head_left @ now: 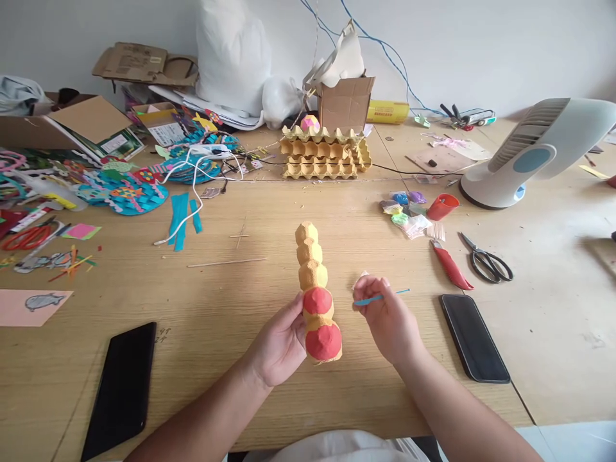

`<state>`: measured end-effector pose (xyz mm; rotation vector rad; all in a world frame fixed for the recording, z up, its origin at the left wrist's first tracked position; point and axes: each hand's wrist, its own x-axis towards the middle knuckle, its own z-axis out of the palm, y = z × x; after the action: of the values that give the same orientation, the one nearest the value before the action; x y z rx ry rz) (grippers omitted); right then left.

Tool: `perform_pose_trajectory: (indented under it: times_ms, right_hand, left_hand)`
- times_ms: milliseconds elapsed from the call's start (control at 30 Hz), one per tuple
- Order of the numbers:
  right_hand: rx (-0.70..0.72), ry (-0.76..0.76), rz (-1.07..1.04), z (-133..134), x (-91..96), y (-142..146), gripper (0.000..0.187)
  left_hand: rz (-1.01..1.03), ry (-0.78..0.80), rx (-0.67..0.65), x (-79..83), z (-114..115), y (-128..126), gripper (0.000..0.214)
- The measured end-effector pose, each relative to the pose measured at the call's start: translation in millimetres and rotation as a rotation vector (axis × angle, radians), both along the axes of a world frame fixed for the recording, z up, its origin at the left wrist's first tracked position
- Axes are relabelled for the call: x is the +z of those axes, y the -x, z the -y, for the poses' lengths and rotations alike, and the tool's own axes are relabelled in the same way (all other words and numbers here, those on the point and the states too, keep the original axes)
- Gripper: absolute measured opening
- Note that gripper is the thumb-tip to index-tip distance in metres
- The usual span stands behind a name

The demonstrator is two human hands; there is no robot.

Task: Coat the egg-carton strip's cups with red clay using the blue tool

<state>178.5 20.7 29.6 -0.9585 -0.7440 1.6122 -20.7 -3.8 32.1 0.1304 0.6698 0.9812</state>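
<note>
The left hand (283, 346) grips a strip of yellow egg carton (312, 274) by its near part, thumb along the side and fingers curled beneath. The strip lies just to the right of that palm, between the two hands, with its far end pointing away from the person. Two of its bumps carry red coverings: one red covering (317, 299) beside the thumb, the other red covering (323, 341) at the near end. The right hand (389, 324), just right of the strip and apart from it, pinches a thin blue tool (369, 299) between thumb and fingers.

Beyond the left hand, a thin stick (226, 262) lies on the table (269, 410), with crossed sticks (239, 235) farther out. A dark tablet (120, 388) rests to that hand's left. Right of the right hand lies a phone (475, 338); past it, farther from the person, are a red-handled cutter (451, 266) and black scissors (488, 260). Ahead of the right hand stand a red cup (443, 206) and, near it, small colored packets (409, 215). Well beyond both hands, egg trays (320, 168) are stacked, and a white fan (524, 154) stands far to their right.
</note>
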Motion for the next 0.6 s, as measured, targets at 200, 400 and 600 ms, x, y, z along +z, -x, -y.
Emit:
perform_pose_trajectory:
  times_ms: [200, 400, 600]
  right_hand:
    - [0.236, -0.274, 0.130, 10.3, 10.6, -10.7, 0.033]
    - [0.325, -0.379, 0.259, 23.8, 12.6, -9.6, 0.007]
    - [0.358, -0.575, 0.372, 21.3, 16.4, -8.6, 0.005]
  left_hand:
    - [-0.011, 0.026, -0.039, -1.9, 2.0, 1.6, 0.027]
    - [0.014, 0.012, -0.131, -0.5, 5.4, -1.8, 0.036]
    - [0.029, -0.022, -0.189, -1.2, 7.4, -1.4, 0.040]
